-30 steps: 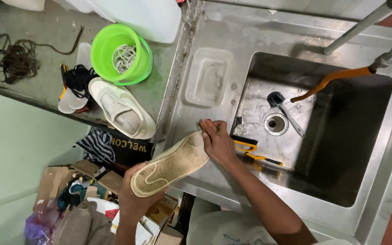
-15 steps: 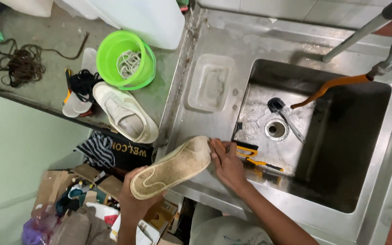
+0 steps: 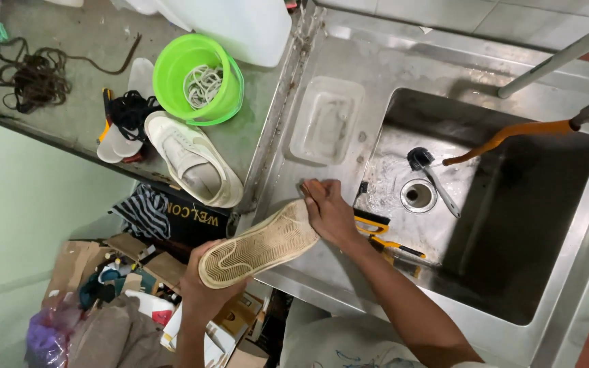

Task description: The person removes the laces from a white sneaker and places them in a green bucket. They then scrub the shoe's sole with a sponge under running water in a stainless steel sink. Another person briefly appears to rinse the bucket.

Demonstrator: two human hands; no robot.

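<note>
Sole up, a pale sneaker (image 3: 259, 244) hangs over the front edge of the steel sink (image 3: 349, 54) drainboard, gripped at both ends. The left hand (image 3: 202, 289) cups its heel from below; the right hand (image 3: 328, 212) wraps the toe, fingers closed over the tip. It looks light, with a stiff rubber sole and softer upper, likely wet and a bit slippery, so heel and toe seem the firmest holds. Its mate, a second white sneaker (image 3: 193, 168), lies on the table beside a green bowl (image 3: 199, 78); a yellow-handled brush (image 3: 376, 228) rests on the basin edge just beside the right hand.
</note>
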